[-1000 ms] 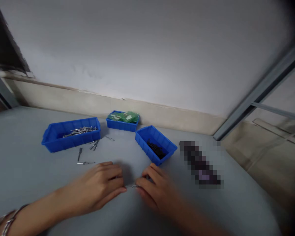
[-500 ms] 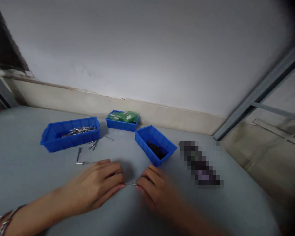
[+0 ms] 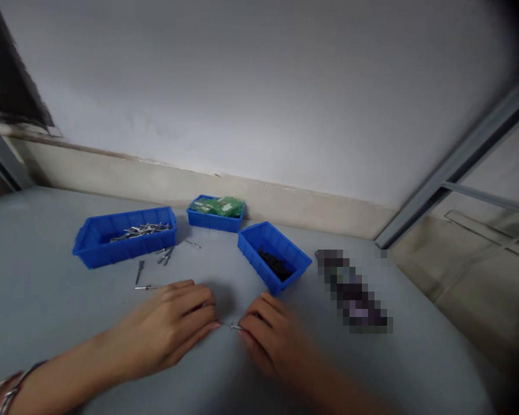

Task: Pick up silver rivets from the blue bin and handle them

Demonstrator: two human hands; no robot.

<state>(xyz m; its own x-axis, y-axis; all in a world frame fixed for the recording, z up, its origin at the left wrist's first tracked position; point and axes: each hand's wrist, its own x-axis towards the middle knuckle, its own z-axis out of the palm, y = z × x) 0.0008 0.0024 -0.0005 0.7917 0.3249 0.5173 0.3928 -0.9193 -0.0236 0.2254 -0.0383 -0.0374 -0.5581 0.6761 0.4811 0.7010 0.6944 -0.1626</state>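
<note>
A thin metal pin [image 3: 232, 326] spans the gap between my two hands, low in the middle of the view. My left hand [image 3: 181, 323] is closed, with thumb and fingertips pinching its left end. The fingers of my right hand [image 3: 270, 331] are closed on its right end, where a thicker collar shows. Just beyond my left hand lies another metal pin [image 3: 147, 287], partly covered by that hand. Near it are an upright-pointing loose piece [image 3: 139, 272] and several loose metal pieces [image 3: 166, 255].
On the grey table [image 3: 34, 300], a blue bin [image 3: 125, 253] holds metal pieces. Another blue bin [image 3: 214, 222] holds green packets, and a third blue bin [image 3: 259, 268] holds black pieces. A pixelated dark object [image 3: 352, 291] lies at the right. A wall stands behind.
The collar end of the pin and the fingers of my right hand have shifted very slightly down. Both hands keep their grip.
</note>
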